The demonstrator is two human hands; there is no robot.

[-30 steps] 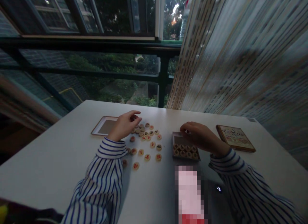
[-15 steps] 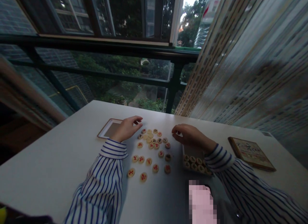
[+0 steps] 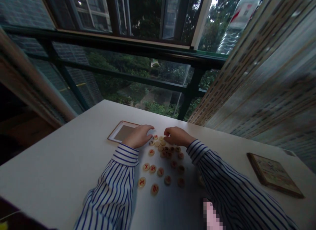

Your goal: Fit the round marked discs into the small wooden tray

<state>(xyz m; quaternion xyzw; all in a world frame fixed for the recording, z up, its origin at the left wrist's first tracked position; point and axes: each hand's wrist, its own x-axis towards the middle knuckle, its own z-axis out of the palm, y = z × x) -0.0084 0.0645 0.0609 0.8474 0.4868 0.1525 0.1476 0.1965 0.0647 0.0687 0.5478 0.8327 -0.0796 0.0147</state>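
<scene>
Handling these pieces (image 3: 160, 171) well means, I judge, pinching one by its rim with the right hand (image 3: 178, 136) and leaving its crowded neighbours undisturbed. I see that hand curled at their far end, though I cannot tell whether it grips anything; the left hand (image 3: 137, 136) is open, just left of the far pieces, and the others spread nearer across the table (image 3: 74, 151).
</scene>
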